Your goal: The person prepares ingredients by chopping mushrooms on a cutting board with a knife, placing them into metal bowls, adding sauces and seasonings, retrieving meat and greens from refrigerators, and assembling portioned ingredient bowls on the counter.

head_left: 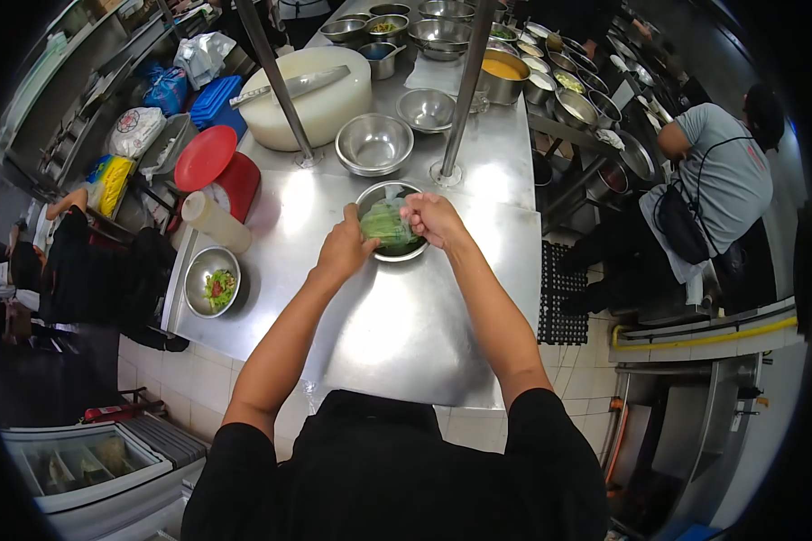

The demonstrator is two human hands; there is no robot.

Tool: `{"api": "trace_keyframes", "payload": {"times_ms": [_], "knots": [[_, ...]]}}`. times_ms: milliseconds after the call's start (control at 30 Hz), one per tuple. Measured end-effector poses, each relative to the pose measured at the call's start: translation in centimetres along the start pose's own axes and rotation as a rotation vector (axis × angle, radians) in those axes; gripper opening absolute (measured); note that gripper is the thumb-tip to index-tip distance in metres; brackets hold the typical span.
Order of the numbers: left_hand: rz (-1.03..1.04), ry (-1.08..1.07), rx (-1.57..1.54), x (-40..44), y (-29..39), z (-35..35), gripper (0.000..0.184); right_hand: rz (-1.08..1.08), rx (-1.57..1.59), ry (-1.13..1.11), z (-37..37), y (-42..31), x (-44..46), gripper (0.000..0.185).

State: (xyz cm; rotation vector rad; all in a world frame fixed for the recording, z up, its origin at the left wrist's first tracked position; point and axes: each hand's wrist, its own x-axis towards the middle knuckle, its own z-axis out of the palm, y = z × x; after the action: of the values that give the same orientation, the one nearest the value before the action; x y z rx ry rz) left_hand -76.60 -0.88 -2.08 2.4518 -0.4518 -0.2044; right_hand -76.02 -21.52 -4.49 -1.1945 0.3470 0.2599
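Note:
A clear plastic bag of green vegetables (383, 223) sits in the mouth of a metal bowl (401, 258) on the steel table. My left hand (341, 245) is closed at the bag's left side, right by the bowl's rim; some of its fingers are hidden. On the other side, my right hand (435, 222) pinches the bag's plastic between thumb and fingers. Just beyond stands a stack of metal bowls (374, 144). To the left are a smaller bowl of salad (218, 289) and a pale squeeze bottle (216, 224).
Two metal posts (467, 99) rise from the table (370, 334). A knife (298, 84) rests on a thick round chopping block (334, 113). A red scale (230, 185) stands left. At right, a person in grey (726, 171) works beside a counter with several pans.

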Motion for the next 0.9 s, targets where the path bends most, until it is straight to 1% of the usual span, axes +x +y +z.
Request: {"api": "trace_keyframes", "payload": {"times_ms": [33, 67, 100, 133, 167, 200, 233, 267, 300, 333, 367, 400, 433, 500, 567, 633, 667, 700, 767, 800, 833, 900], "knots": [[0.003, -0.021, -0.015, 0.1, -0.2, -0.2, 0.064, -0.008, 0.085, 0.013, 0.0, 0.2, 0.0, 0.011], [0.006, -0.043, -0.03, -0.1, -0.2, -0.5, 0.061, -0.006, 0.088, 0.012, 0.0, 0.1, -0.2, 0.011], [0.006, -0.044, -0.025, -0.4, -0.1, -0.8, 0.061, -0.088, -0.026, 0.074, -0.3, -0.2, -0.5, 0.012], [0.0, -0.106, -0.051, -0.8, 0.0, -1.1, 0.059, -0.173, -0.139, 0.137, -0.5, -0.4, -0.8, 0.013], [-0.005, -0.168, -0.075, -1.0, 0.2, -1.3, 0.057, -0.178, -0.132, 0.139, -1.1, -0.2, -0.9, 0.013], [0.0, -0.168, -0.066, -1.1, 0.2, -1.2, 0.057, -0.271, -0.244, 0.102, -1.7, 0.2, -0.8, 0.014], [0.045, -0.156, -0.092, -1.3, 0.0, -0.9, 0.053, -0.364, -0.356, 0.065, -2.1, 0.6, -0.8, 0.014], [0.089, -0.143, -0.117, -1.3, -0.2, -0.7, 0.049, -0.37, -0.348, 0.066, -2.4, 1.1, -0.7, 0.014], [0.096, -0.142, -0.107, -0.9, -0.3, -0.6, 0.049, -0.363, -0.484, 0.124, -2.8, 1.6, -0.5, 0.018], [0.152, -0.096, -0.235, -0.3, -0.4, -0.6, 0.048, -0.351, -0.62, 0.184, -3.1, 2.1, -0.3, 0.023], [0.209, -0.052, -0.365, 0.2, -0.2, -0.7, 0.047, -0.357, -0.612, 0.188, -3.1, 2.3, -0.4, 0.023], [0.215, -0.063, -0.435, 0.6, 1.1, -1.8, 0.044, -0.363, -0.566, 0.204, -3.1, 2.5, -0.5, 0.023], [0.283, -0.051, -0.489, 2.0, 1.2, -1.8, 0.044, -0.368, -0.522, 0.219, -3.1, 2.7, -0.6, 0.024], [0.313, -0.08, -0.516, 3.5, 3.2, -3.1, 0.041, -0.409, -0.546, 0.235, -3.2, 3.2, -0.3, 0.024], [0.342, -0.106, -0.478, 4.8, 4.4, -3.7, 0.039, -0.451, -0.57, 0.251, -3.0, 3.3, -0.5, 0.025], [0.374, -0.134, -0.436, 5.8, 5.3, -4.1, 0.037, -0.56, -0.594, 0.231, -2.6, 3.5, -1.4, 0.03], [0.379, -0.122, -0.437, 5.9, 5.9, -4.5, 0.035, -0.51, -0.586, 0.169, -2.2, 2.9, -2.6, 0.038], [0.384, -0.11, -0.438, 6.2, 6.3, -4.8, 0.034, -0.514, -0.578, 0.176, -2.0, 3.0, -3.2, 0.038], [0.375, -0.097, -0.434, 6.6, 6.7, -5.4, 0.031, -0.677, -0.759, 0.177, -1.5, 3.2, -4.1, 0.045], [0.378, -0.117, -0.429, 6.8, 6.8, -5.8, 0.029, -0.679, -0.804, 0.157, -1.2, 2.8, -4.6, 0.049], [0.38, -0.134, -0.425, 6.9, 6.9, -6.2, 0.027, -0.68, -0.802, 0.161, -1.1, 3.0, -4.5, 0.049], [0.402, -0.104, -0.428, 7.4, 7.0, -6.7, 0.026, -0.777, -0.905, 0.224, -0.8, 3.6, -4.3, 0.049]]}}
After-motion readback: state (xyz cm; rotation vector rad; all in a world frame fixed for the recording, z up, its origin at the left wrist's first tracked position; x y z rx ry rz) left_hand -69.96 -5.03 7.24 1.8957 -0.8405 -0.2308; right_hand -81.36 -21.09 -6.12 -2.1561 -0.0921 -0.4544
